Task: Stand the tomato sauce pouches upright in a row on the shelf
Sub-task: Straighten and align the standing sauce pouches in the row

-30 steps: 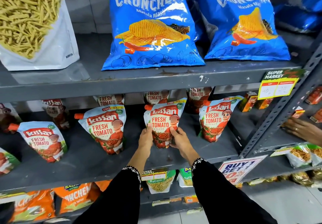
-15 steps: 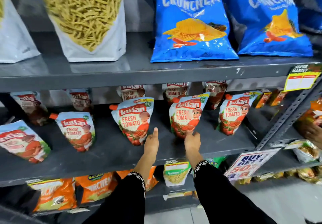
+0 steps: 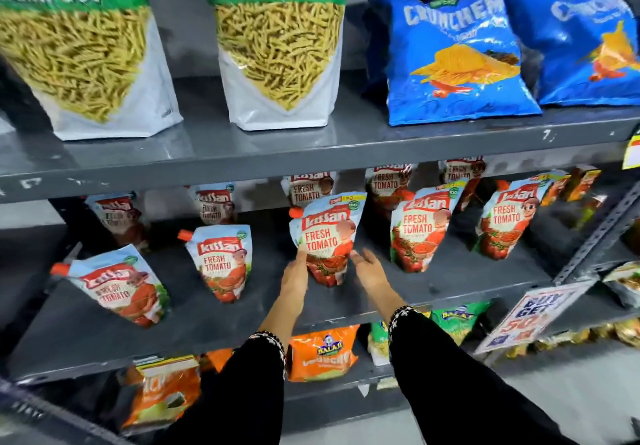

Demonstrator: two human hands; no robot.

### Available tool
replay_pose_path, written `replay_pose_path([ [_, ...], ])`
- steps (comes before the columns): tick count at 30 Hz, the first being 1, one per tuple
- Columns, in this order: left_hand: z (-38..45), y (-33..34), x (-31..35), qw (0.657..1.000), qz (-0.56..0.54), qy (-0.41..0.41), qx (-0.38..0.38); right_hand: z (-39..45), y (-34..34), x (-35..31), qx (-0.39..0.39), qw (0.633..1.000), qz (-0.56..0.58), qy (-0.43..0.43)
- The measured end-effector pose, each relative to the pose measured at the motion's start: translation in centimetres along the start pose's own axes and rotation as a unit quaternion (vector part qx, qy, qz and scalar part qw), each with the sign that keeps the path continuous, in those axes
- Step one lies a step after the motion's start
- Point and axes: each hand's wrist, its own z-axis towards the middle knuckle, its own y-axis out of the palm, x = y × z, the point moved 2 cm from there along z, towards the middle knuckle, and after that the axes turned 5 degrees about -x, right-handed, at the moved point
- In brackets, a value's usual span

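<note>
Place: a shop with grey metal shelves, one above the other, and a pale floor at the bottom right.
Middle shelf [image 3: 450, 282]: dark grey and flat; the tomato sauce pouches stand here.
Front row: five pouches stand up in a line. The far-left pouch [image 3: 121, 285] leans over. Next come the second pouch [image 3: 220, 264], the middle pouch [image 3: 327, 240], the fourth pouch [image 3: 420, 230] and the far-right pouch [image 3: 507, 223].
Back row: five more pouches behind them, partly hidden and dim.
Left hand [image 3: 296, 273]: fingers straight, fingertips touching the left side of the middle pouch.
Right hand [image 3: 369, 269]: fingers spread open, just beside the right side of that pouch, not gripping it.
Sleeves: black, with white trim at the wrists.
Top shelf: two green and white sev bags [image 3: 280, 46] and two blue chip bags [image 3: 453, 49].
Bottom shelf: orange snack bags [image 3: 322, 354].
Sign [image 3: 530, 316]: a slanted sale card hangs at the right.
</note>
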Motion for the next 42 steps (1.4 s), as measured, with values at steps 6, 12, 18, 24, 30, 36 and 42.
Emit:
replay_pose_path([
  [6, 0.5, 0.5, 0.3, 0.997, -0.052, -0.024, -0.047, 1.6, 1.5, -0.2, -0.075, 0.996, 0.050, -0.027],
  [12, 1.7, 0.9, 0.0, 0.994, -0.075, -0.028, -0.071, 2.1, 1.3, 0.2, -0.064, 0.997, 0.026, -0.022],
  [18, 1.5, 1.4, 0.4, 0.994, -0.084, -0.026, -0.064, 2.3, 0.8, 0.6, -0.039, 0.998, -0.008, -0.046],
  [24, 1.5, 1.0, 0.7, 0.996, -0.060, -0.026, -0.063, 2.1, 0.6, 0.7, -0.040, 0.997, -0.022, -0.055],
  [30, 1.1, 1.2, 0.8, 0.996, -0.059, -0.025, -0.055, 2.2, 0.6, 0.6, -0.047, 0.997, -0.020, -0.055],
  [36, 0.3, 1.0, 0.6, 0.997, -0.055, -0.023, -0.044, 1.4, 0.6, 0.8, 0.000, 0.999, -0.019, -0.044],
  [42, -0.5, -2.4, -1.5, 0.997, -0.001, -0.020, 0.079, -0.1, 2.0, 2.6, 0.121, 0.988, -0.065, -0.068],
])
